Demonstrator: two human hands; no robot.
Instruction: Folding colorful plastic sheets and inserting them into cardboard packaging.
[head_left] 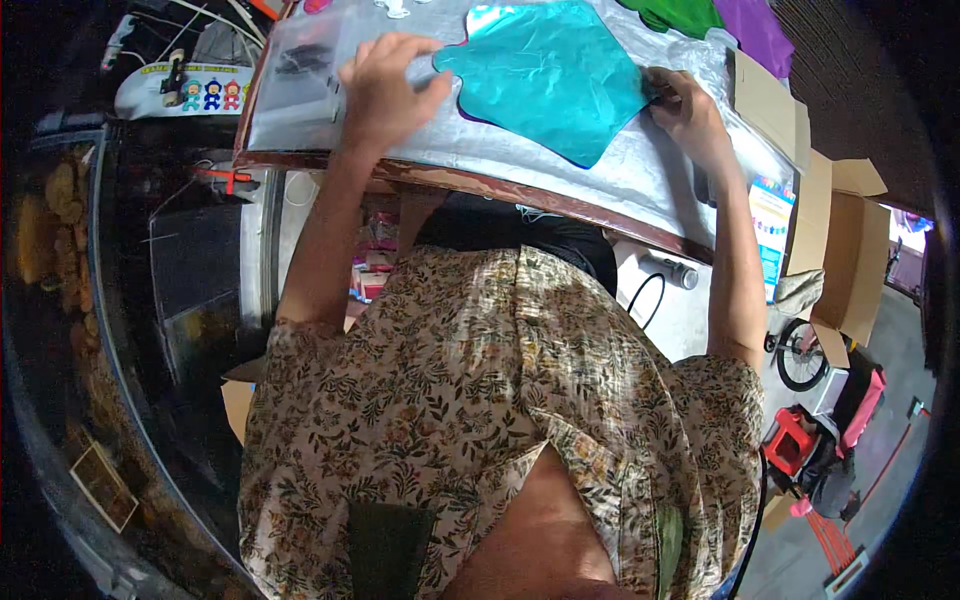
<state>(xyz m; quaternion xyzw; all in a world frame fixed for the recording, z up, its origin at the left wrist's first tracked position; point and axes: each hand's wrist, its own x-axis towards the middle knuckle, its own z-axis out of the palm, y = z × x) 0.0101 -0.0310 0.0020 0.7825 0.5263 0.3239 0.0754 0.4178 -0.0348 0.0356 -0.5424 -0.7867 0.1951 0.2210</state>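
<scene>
A flat, shiny teal foil balloon [545, 75] with pointed corners and a purple-blue edge lies uninflated on the silvery-white table cover [400, 150]. At its left end is my left hand [390, 88], open, thumb and fingers spread around a narrow tab; I cannot tell whether they touch it. Across from it, my right hand [690, 108] has thumb and fingers pinched together at the right corner of the foil. The fingertips there are partly hidden. Behind the teal piece are a green foil piece [675, 14] and a purple foil piece [755, 35].
A clear plastic sheet or bag [300, 70] covers the table's left end. The worn wooden table edge [500, 190] runs in front of my body. Open cardboard boxes [855, 240] stand at the right. White pieces [395, 8] lie at the far edge.
</scene>
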